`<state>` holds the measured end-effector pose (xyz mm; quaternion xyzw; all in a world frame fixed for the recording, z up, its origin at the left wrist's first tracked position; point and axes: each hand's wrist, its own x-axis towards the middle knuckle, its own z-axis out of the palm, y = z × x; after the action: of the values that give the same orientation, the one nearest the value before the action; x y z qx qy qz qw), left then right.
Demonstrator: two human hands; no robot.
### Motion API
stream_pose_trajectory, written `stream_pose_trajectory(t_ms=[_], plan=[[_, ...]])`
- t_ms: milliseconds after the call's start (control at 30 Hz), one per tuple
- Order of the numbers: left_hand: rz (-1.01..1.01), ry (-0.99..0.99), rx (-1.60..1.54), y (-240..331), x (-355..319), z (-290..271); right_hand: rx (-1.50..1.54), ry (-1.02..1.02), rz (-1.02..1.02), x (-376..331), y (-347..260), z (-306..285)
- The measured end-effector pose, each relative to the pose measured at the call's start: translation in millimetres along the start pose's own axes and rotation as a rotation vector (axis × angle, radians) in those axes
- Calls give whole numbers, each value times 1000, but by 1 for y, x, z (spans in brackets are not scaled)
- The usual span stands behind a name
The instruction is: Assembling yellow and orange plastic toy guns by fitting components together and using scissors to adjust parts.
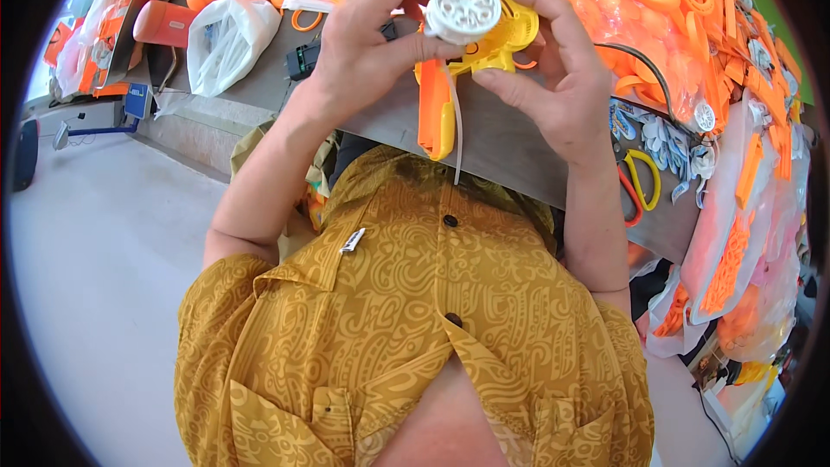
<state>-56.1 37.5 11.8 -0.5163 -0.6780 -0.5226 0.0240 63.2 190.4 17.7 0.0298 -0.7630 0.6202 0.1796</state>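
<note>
Both hands [467,52] around fan [471,22]

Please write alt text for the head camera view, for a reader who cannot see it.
Two bare hands, the left hand and right hand, hold a yellow and orange plastic toy with a round white disc on it. Below is a mustard patterned shirt; bags of orange plastic parts crowd the grey table.

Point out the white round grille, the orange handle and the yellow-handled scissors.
white round grille [464,7], head view, centre of its face.
orange handle [430,108], head view, middle of its length.
yellow-handled scissors [641,180], head view, yellow finger loop.
</note>
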Motion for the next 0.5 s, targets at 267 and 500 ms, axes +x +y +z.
stream_pose_trajectory(t_ms=[267,500], plan=[[452,-61,-331,-23,13,1,249,44,-38,1,8,3],[-275,-77,-330,4,11,-5,307,42,-20,5,12,1]])
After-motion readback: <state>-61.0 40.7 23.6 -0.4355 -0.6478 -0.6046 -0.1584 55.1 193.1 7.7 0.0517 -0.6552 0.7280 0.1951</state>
